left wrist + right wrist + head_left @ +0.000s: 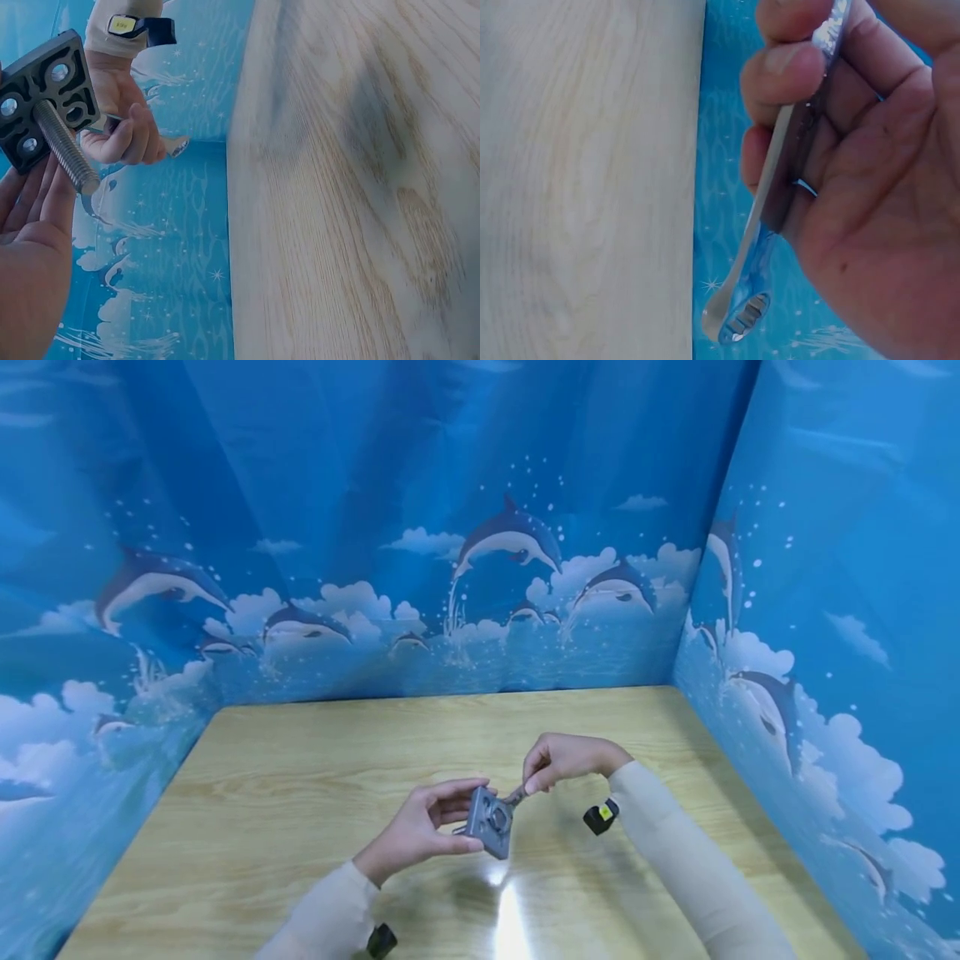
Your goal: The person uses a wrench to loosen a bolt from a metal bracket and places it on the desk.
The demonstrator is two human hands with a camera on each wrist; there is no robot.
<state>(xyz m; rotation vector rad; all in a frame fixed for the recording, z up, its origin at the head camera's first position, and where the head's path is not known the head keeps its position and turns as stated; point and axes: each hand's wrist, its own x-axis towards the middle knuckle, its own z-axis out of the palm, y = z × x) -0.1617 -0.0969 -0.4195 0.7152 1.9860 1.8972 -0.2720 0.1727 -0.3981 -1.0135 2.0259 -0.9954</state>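
Square mounting plate [486,832], gray, held up above the wood-grain desk [337,743], around the middle of it in the head view. Anyone know what's poking out the back?

Yeah, that's a threaded stud [66,146], pretty chunky. Left wrist cam shows it coming out of the dark ribbed underside, with 4 holes near the corners.

Nice. What's the left hand [420,828] doing?

Its grip is pinching the plate by the edges, thumb low, other fingers higher up and partly behind it. Stud side faces that wrist; the face with the raised center piece [498,817] shows in the head view.

And the right hand [558,758]?

Grip's curled round a wrench [786,157], pinching it pretty firmly by the look of it. The ring end [744,319] pokes out past the hand, away from the plate.

So is the other end on that center piece?

Can't tell, tbh. It reaches the plate's upper right side, but the details are too small.

Background?

Blue dolphin curtain [315,485] around the desk. Both arms have pale sleeves [690,860], plus 2 small black devices [600,817] at the wrists.
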